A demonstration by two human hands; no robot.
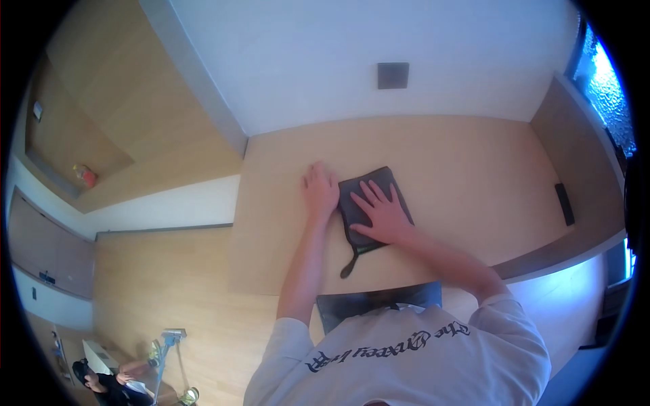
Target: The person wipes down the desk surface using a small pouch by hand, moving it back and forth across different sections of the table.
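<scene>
A dark zippered pouch (349, 203) with a strap loop at its near left corner lies on the light wooden desk (467, 176). My right hand (382, 213) rests flat on top of the pouch, its fingers spread. Beside the pouch's left edge, my left hand (320, 189) lies on the desk with its fingers stretched out, palm down; whether it touches the pouch edge is hard to tell.
A black bar-shaped object (564, 204) is at the desk's right side by a raised panel. A dark chair (379, 301) stands at the near edge. At the lower left, another person (112, 386) is near a long-handled floor tool (174, 333). A bottle (86, 176) stands in a wall niche.
</scene>
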